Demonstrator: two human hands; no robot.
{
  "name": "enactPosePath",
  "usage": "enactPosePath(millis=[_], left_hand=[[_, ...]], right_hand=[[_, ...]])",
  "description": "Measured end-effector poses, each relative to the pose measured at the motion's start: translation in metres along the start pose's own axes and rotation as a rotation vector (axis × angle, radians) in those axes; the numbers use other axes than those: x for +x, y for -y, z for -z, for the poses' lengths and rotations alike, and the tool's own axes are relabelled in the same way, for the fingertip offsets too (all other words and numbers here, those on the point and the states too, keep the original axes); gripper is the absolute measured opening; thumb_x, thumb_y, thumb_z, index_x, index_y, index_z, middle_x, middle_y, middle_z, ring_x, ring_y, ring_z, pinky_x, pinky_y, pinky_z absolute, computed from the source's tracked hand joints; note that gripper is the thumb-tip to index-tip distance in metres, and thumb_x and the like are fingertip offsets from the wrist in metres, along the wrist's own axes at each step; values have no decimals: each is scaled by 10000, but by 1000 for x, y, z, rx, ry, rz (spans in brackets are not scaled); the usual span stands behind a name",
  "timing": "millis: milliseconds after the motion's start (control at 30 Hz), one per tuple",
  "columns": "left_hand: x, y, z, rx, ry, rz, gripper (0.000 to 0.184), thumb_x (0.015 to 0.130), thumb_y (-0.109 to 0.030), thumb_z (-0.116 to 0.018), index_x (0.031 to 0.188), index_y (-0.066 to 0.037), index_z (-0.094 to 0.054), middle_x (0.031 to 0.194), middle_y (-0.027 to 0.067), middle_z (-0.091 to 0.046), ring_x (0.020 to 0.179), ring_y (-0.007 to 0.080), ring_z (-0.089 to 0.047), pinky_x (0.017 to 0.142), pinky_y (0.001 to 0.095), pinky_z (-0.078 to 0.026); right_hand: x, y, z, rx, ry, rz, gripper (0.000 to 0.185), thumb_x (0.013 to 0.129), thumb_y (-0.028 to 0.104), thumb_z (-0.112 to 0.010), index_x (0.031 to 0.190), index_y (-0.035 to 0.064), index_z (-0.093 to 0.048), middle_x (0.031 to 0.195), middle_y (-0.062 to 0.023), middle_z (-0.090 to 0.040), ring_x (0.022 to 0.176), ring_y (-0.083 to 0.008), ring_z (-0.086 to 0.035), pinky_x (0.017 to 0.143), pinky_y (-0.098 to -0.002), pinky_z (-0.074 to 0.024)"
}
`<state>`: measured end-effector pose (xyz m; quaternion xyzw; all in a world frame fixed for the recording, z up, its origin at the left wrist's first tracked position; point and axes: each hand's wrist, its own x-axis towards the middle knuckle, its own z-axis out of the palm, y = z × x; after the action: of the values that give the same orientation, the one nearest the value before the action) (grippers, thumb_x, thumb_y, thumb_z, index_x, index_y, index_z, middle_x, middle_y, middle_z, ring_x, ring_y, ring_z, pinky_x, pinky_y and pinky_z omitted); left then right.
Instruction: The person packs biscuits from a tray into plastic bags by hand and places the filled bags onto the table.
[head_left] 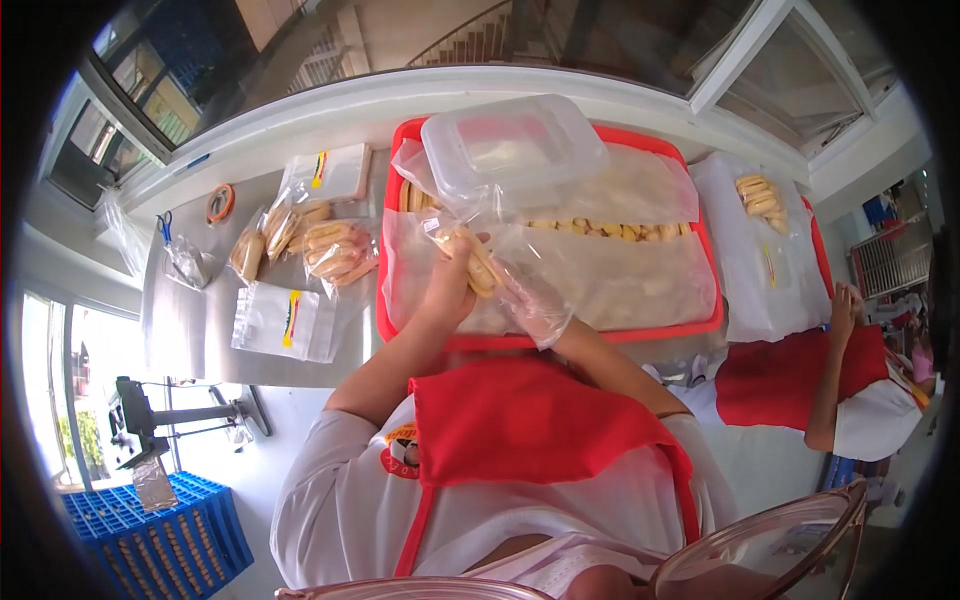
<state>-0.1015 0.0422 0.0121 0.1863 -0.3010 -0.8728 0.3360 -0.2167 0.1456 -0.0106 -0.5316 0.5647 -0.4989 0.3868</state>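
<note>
My left hand (455,283) is closed around a clear plastic bag of finger-shaped biscuits (472,258), held over the front of a large red tray (560,342). My right hand (528,298) wears a clear plastic glove and comes up against the bag's right side. Its fingers look drawn together, but glare on the plastic hides what they hold. Sheets of pale paper (600,275) cover the tray, and a row of biscuits (610,230) shows between them. A translucent plastic lid or box (515,145) rests on the tray's back part.
Left on the metal table lie filled biscuit bags (338,250), flat labelled bags (283,320), scissors (164,226) and a tape roll (220,204). A second covered tray (745,290) with biscuits (762,202) stands right, beside a person in a red apron (790,375). A blue crate (165,535) is lower left.
</note>
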Motion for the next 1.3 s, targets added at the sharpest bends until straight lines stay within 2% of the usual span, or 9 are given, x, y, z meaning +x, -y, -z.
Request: enactPosePath(millis=[67,367,467,567,767,833,967,1167,1300], left_hand=[[-7,-12,-14,-272,71,113,355,879,-289,-447,1146,-68,-372,1093,119,-483,970,236,-503,811,391,-437],[2,8,19,124,-38,-81,476,897,-448,-289,1165,-67,-392,1067,82,-483,1029,215,-457,881,366,-383],[-9,-4,0,-237,-17,-91,408,877,-369,-427,1164,-89,-354,1071,65,-446,1026,215,-450,849,371,-412],[-13,-11,-8,-278,55,-25,424,863,-362,-462,1169,-94,-345,1088,68,-436,1023,218,-454,865,373,-408],[-6,-6,-2,-110,67,-57,441,829,-290,-538,1175,-95,-344,1131,86,-433,1048,226,-448,888,388,-391],[-2,-4,3,-196,97,-43,436,830,-258,-536,1180,-91,-335,1130,87,-435,1057,228,-445,896,384,-385],[-7,-9,-6,-339,18,-21,385,868,-263,-469,1194,-86,-367,1159,92,-460,1087,229,-432,933,388,-341],[1,1,4,-187,-23,61,389,863,-238,-479,1201,-97,-347,1157,98,-457,1062,234,-448,906,390,-372],[-3,-2,0,-123,27,13,374,851,-179,-492,1179,-81,-343,1092,102,-471,1002,230,-476,871,391,-402]], right_hand=[[-1,8,-4,-309,-119,335,368,808,-26,-499,1160,79,-489,1057,-62,-439,900,-168,-482,775,-250,-417],[-10,29,0,-161,-10,119,487,805,45,-540,1259,50,-364,1158,-115,-455,1020,-218,-464,828,-299,-403],[-10,31,-3,-431,-19,327,494,811,34,-525,1272,53,-350,1205,-132,-417,1071,-199,-442,844,-289,-404],[-8,-5,-11,286,-101,130,539,797,30,-556,1287,88,-339,1163,-96,-458,1018,-177,-467,833,-274,-406],[-8,25,-3,-386,-229,220,449,782,7,-547,1212,88,-446,1071,-142,-494,980,-267,-466,805,-317,-417],[-6,61,-3,-244,-176,23,463,760,31,-565,1203,90,-443,1064,-145,-512,913,-266,-506,774,-308,-417],[-2,44,2,-503,-183,513,427,775,14,-564,1184,70,-454,1054,-146,-496,951,-291,-464,791,-336,-419],[-4,41,-3,-366,-43,171,504,775,74,-603,1231,75,-388,1119,-124,-476,972,-240,-490,818,-311,-427],[-2,28,-9,500,-40,-186,590,765,94,-610,1279,85,-319,1165,-126,-457,1027,-213,-479,830,-303,-422]])
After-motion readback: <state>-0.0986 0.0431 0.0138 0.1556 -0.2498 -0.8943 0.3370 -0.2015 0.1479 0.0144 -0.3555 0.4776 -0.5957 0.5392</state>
